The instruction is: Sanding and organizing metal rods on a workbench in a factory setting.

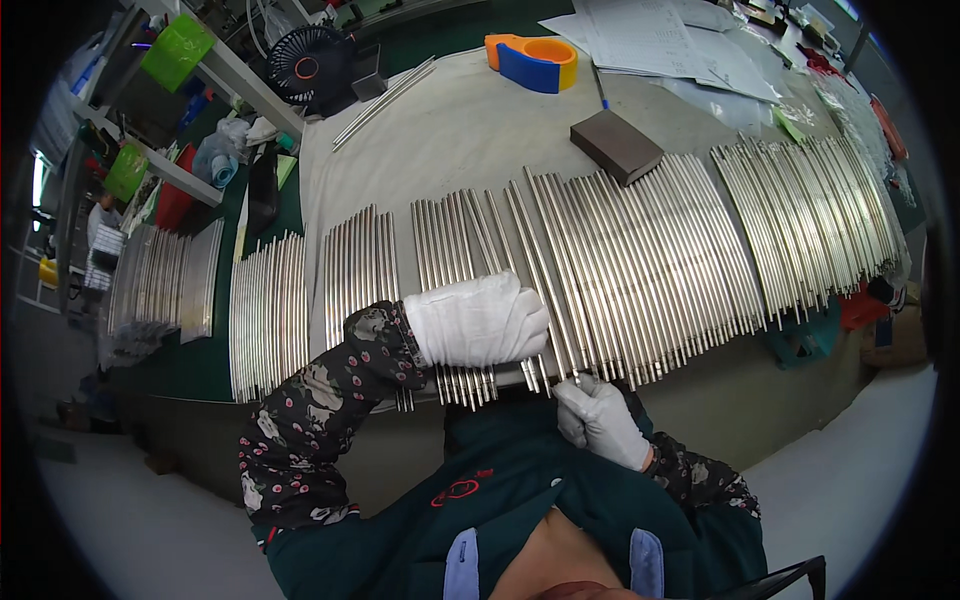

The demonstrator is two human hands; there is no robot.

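Observation:
Thin silvery metal rods (pixel 650 260) lie side by side in several groups, their near ends at the table's front edge. My left hand (pixel 476 322), in a white glove, lies across the middle group with its fingers curled down over a few loose rods (pixel 489 225); its fingertips are hidden. In a white glove as well, my right hand (pixel 603 422) is at the front edge. Its thumb and fingers pinch the near end of a metal rod (pixel 540 265) just left of the large group.
A brown block (pixel 616 146) touches the far ends of the large group. Behind are an orange, blue and yellow tape dispenser (pixel 535 64), papers (pixel 640 40) and a few separate rods (pixel 383 103). A black fan (pixel 306 66) stands at the far left beside a rack (pixel 250 85).

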